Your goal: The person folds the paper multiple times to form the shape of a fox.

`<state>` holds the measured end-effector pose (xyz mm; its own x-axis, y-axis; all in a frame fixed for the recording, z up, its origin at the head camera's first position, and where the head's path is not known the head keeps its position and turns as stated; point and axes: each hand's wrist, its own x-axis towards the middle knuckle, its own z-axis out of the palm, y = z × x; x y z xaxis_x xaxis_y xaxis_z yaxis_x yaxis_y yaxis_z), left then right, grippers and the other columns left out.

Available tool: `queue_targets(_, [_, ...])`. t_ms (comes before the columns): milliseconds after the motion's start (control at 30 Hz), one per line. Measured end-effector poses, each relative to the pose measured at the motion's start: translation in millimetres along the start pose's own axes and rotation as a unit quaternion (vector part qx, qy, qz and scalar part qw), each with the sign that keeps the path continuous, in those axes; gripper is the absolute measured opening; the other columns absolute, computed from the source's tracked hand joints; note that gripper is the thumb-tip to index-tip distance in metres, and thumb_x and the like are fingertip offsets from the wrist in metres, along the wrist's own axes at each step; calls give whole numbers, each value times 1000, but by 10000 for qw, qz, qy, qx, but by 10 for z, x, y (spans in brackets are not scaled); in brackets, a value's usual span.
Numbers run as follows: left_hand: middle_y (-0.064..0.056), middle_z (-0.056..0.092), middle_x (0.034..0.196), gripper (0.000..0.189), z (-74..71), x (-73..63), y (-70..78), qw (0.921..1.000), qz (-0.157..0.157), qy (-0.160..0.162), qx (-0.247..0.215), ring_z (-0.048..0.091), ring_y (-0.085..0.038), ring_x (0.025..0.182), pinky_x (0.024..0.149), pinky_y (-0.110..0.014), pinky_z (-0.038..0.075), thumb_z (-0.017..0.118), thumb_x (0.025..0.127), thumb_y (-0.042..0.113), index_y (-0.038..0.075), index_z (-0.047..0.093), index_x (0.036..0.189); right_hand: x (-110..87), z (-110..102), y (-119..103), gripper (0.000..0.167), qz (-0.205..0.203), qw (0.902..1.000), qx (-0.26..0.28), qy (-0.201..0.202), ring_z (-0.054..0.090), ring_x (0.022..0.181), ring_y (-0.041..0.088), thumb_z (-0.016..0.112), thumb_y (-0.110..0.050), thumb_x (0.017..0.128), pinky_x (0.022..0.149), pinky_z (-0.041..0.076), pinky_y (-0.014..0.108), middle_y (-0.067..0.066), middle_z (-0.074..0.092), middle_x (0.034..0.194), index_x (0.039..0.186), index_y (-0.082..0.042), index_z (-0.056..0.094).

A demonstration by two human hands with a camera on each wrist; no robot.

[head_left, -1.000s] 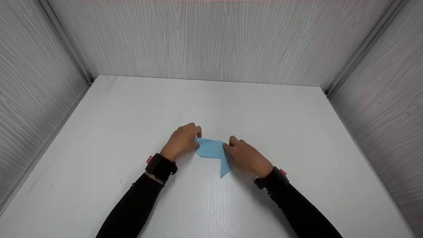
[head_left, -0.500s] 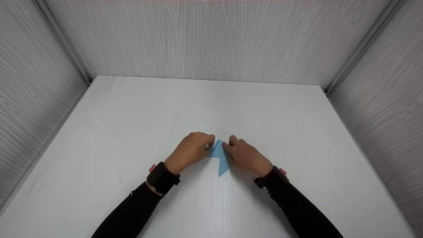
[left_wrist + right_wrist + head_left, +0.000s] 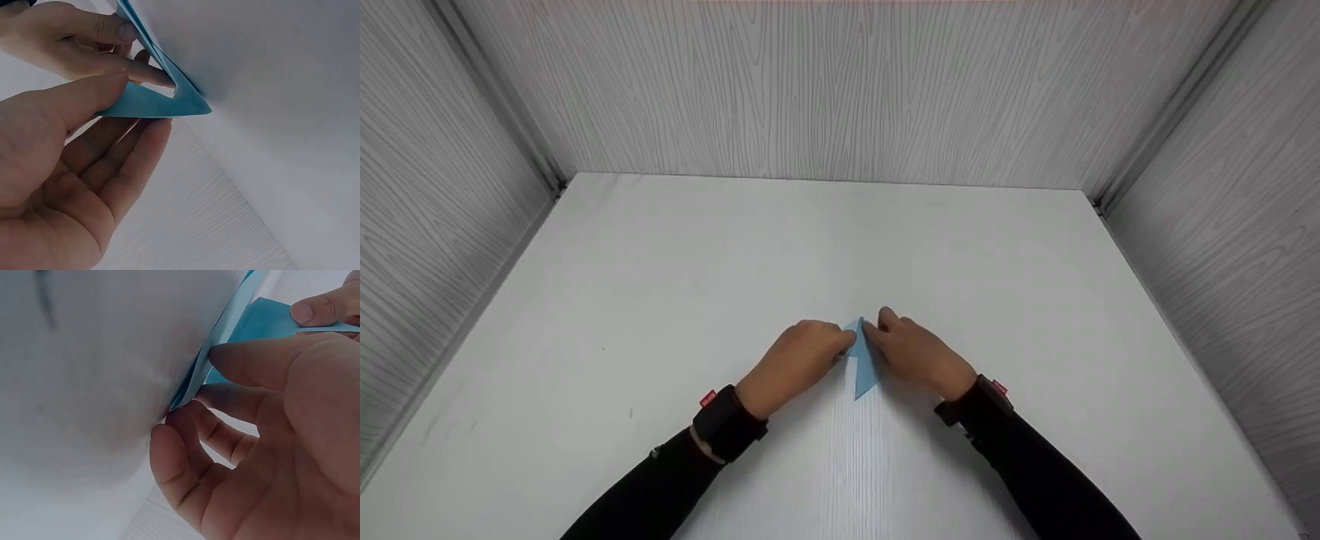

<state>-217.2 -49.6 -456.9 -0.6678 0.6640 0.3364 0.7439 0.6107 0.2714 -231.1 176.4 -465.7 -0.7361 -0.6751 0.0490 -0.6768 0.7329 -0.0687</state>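
A folded sheet of light blue paper point(image 3: 865, 375) lies at the middle of the table, between both hands. My left hand point(image 3: 799, 360) pinches its left flap between thumb and fingers; in the left wrist view that flap of paper point(image 3: 146, 104) stands raised, bent up from the rest. My right hand point(image 3: 922, 356) pinches the paper's right side, thumb on top and a finger beneath, as the right wrist view shows at the paper's layered edge point(image 3: 202, 371). One pointed corner hangs toward the front. Both hands partly cover the sheet.
The white table point(image 3: 697, 247) is bounded by a grey wood-grain back panel point(image 3: 840, 90) and side panels at left point(image 3: 427, 187) and right point(image 3: 1222, 225). Black bands sit on both wrists.
My left hand has moved right and toward the front, carrying the paper's left part over toward the right. The right hand stays nearly in place.
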Motion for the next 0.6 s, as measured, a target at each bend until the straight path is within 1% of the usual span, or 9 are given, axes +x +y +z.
queue_targets(167, [-9,76,85,11,65,-1,43,9993,144,-33,357,66,-11,77,68,-27,56,79,93,-2,6,74,97,4,14,19,39,-71,9999,68,89,51,76,24,61,3,104,71,54,34,16,52,103,142,7,61])
queue_targets(267, [-9,75,84,11,112,-14,69,9971,246,-59,711,67,-13,75,67,-26,56,80,92,-2,6,75,97,7,20,25,39,-102,9999,20,96,50,75,23,61,3,103,71,52,33,16,52,104,142,8,61])
queue_targets(367, [-10,73,81,12,146,-35,74,9952,310,-90,922,64,-13,71,65,-26,55,79,91,-4,6,75,96,14,15,18,41,-97,9999,-24,32,49,76,23,62,4,103,71,52,33,16,53,106,143,7,60])
queue_targets(500, [-11,71,80,12,153,-59,85,9948,301,-204,954,62,-13,70,65,-27,56,78,91,-6,5,76,96,32,5,14,41,-100,9999,17,-34,52,79,23,63,5,102,75,54,33,16,54,107,143,6,61])
queue_targets(600, [-11,74,83,13,140,-62,97,9952,258,-336,878,64,-13,73,68,-27,58,78,91,-7,4,77,99,25,-17,23,33,-168,9997,146,67,55,81,23,62,9,100,76,55,33,14,55,102,132,5,67])
